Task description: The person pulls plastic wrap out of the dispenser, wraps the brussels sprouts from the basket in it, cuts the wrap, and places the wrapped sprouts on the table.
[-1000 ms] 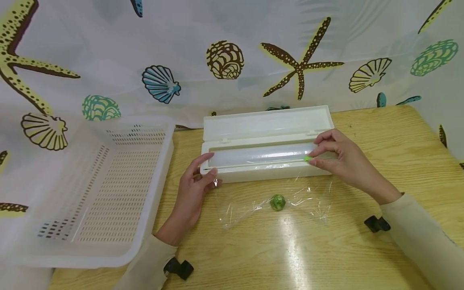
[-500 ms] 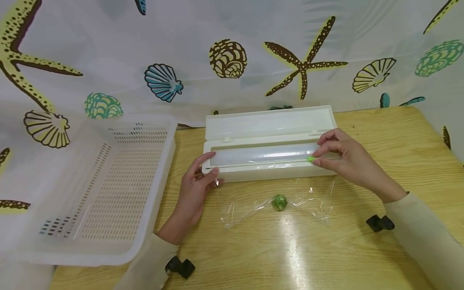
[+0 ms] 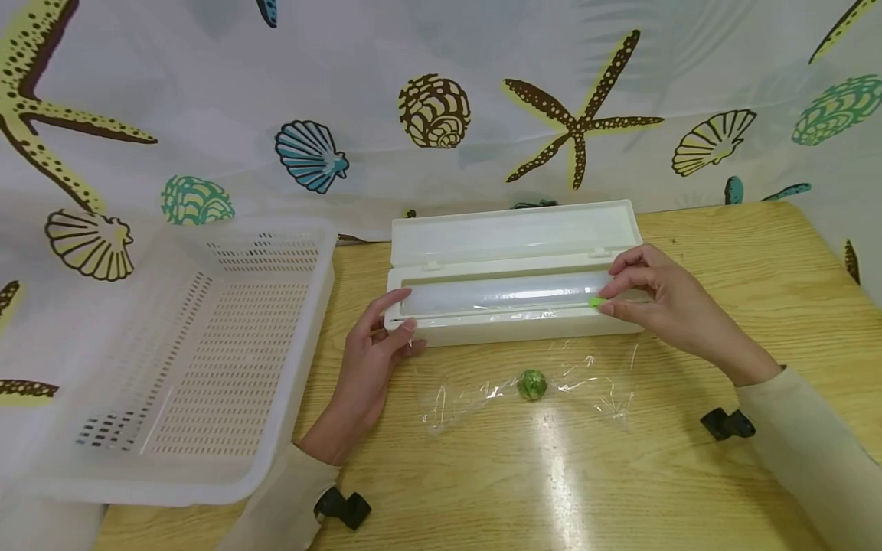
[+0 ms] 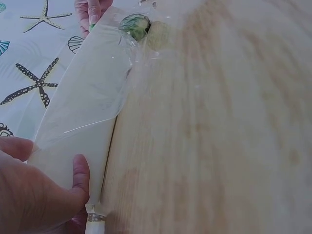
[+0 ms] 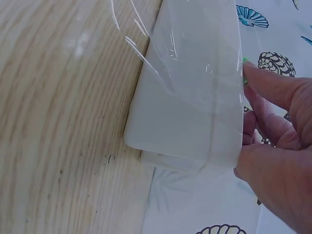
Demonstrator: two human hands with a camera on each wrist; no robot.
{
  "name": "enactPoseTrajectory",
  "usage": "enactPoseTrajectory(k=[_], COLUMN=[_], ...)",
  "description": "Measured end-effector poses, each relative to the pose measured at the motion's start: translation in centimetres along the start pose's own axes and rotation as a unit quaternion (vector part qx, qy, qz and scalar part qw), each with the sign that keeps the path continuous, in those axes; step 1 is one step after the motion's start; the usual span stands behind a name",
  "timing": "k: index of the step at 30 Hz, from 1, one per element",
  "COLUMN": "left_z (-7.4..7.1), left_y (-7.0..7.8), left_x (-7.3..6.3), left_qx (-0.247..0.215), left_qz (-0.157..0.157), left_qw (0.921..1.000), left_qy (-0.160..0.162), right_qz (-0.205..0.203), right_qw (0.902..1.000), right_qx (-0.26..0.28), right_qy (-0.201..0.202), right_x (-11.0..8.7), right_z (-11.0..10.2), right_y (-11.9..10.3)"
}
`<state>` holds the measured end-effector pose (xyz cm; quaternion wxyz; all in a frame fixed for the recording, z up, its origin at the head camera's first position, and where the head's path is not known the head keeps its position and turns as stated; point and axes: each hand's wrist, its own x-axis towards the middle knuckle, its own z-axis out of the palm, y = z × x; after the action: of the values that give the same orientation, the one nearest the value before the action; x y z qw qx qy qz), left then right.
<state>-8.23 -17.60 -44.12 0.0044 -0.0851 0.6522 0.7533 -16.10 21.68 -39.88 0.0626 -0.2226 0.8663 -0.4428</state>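
Observation:
A white cling film dispenser point(image 3: 524, 329) lies on the table, its lid point(image 3: 517, 232) tipped back and the film roll point(image 3: 496, 295) showing inside. My left hand point(image 3: 361, 367) grips the dispenser's left end, thumb on the front and a finger over the top edge. Near the right end, my right hand point(image 3: 678, 310) pinches a small green slide cutter point(image 3: 596, 302) on the front rim. Clear film point(image 3: 441, 405) drapes from that rim onto the table. Around a small green Brussels sprout point(image 3: 532, 385), the film is creased; the left wrist view shows the sprout point(image 4: 135, 27) beyond the dispenser's far end.
A white perforated plastic basket point(image 3: 237, 367) stands left of the dispenser. Behind the wooden table point(image 3: 482, 490) hangs a white cloth point(image 3: 372, 69) printed with shells and starfish. Each sleeve has a black camera mount point(image 3: 726, 423) at the wrist.
My right hand has slid slightly to the right along the rim with the green slide cutter. My left hand keeps its grip on the dispenser's end. The head view has shifted a little.

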Motion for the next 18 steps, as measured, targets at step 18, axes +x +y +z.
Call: enactPoseTrajectory(k=[18], left_z=[-0.04], left_y=[-0.01], left_x=[0.03], left_qx=[-0.005], left_qz=[0.000], left_qw=[1.0000], left_qy=[0.000], right_qz=[0.003], right_qw=[0.9999], right_qx=[-0.006], right_qy=[0.015], right_x=[-0.49], right_z=[-0.08], right_y=[0.19])
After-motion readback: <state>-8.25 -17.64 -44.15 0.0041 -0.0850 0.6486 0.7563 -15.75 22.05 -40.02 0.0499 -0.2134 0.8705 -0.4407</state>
